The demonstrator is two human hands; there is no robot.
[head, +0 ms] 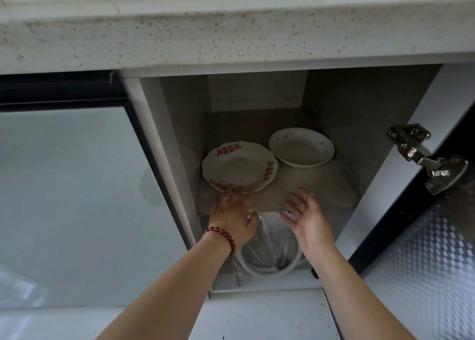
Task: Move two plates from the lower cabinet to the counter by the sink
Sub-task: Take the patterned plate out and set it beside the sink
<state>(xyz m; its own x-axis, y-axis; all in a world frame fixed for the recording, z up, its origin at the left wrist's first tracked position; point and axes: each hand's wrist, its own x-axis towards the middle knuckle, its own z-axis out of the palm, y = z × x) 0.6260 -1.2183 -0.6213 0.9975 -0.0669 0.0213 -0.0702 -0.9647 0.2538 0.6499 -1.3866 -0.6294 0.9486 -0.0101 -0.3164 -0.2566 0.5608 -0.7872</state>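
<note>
Two plates rest on the shelf (316,185) of the open lower cabinet. The nearer one, a white plate with red and orange patterns (239,166), sits at the front left. A plain white deep plate with faint floral marks (302,147) sits behind it to the right. My left hand (235,215), with a red bead bracelet on the wrist, has its fingertips touching the near rim of the patterned plate, not gripping it. My right hand (307,217) hovers open over the shelf's front edge, palm facing left, holding nothing.
The speckled stone counter edge (231,39) overhangs the cabinet. The cabinet door (424,249) stands open at the right, with a metal hinge (421,157). Below the shelf lie a white hose (267,269) and clear plastic. A closed glossy door (72,198) is at the left.
</note>
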